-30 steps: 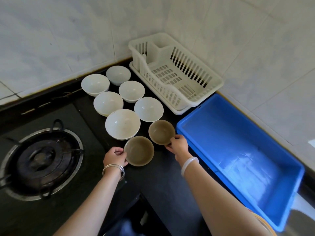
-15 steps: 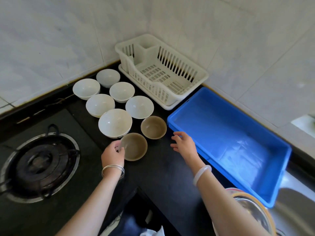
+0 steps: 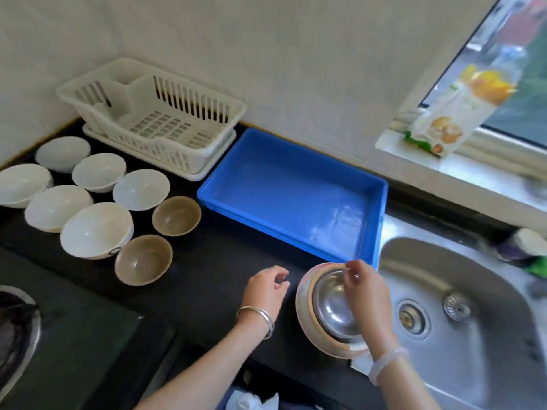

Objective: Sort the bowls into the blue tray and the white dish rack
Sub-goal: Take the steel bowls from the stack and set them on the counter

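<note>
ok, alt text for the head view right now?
A person's right hand pinches the far rim of a steel bowl nested in a pinkish bowl beside the sink; the left hand hovers loosely curled over the counter. Six white bowls and two brown bowls sit unsorted; blue tray and white dish rack are empty.

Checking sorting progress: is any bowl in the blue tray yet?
No, the blue tray shows only its bare blue floor.

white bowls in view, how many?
6 white bowls, all on the counter: back row; front row. Any nested ones would be hidden.
</note>
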Action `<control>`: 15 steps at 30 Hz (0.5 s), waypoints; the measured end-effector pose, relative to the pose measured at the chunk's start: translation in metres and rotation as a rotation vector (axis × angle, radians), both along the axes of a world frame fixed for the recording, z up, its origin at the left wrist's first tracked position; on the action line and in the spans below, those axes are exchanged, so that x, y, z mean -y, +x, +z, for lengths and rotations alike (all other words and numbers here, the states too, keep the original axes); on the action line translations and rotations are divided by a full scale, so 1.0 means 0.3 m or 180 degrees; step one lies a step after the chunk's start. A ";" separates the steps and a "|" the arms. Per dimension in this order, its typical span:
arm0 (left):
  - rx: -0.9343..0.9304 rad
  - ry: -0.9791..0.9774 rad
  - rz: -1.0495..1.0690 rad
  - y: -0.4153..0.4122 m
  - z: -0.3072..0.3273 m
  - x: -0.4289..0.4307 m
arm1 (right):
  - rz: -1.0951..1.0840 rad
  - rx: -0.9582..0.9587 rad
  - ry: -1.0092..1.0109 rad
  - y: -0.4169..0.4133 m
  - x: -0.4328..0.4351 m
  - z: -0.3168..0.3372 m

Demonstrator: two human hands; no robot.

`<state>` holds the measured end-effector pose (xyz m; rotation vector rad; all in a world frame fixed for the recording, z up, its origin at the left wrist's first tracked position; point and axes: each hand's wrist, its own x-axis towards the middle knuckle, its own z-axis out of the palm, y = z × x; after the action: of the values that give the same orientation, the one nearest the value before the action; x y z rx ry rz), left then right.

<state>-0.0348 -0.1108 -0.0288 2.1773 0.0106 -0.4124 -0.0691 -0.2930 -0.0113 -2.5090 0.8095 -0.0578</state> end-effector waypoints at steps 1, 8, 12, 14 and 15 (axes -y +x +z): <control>-0.0003 0.0029 -0.0146 -0.011 0.000 0.038 | -0.0057 -0.0049 -0.0148 -0.038 0.034 -0.006; 0.0113 0.0300 -0.0693 -0.064 -0.017 0.166 | -0.0271 -0.0304 -0.0244 -0.164 0.101 -0.049; 0.0087 0.0329 -0.0702 -0.075 -0.023 0.175 | -0.0433 -0.0212 -0.0105 -0.159 0.100 -0.056; 0.0089 0.0323 -0.0691 -0.076 -0.021 0.176 | -0.0481 -0.0134 0.0020 -0.159 0.102 -0.054; 0.0091 0.0317 -0.0689 -0.076 -0.020 0.176 | -0.0510 -0.0105 0.0077 -0.161 0.105 -0.053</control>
<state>-0.0577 -0.1635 -0.0348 2.2911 -0.2265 -0.5123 -0.1175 -0.3244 -0.0271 -2.4238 1.0174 -0.0608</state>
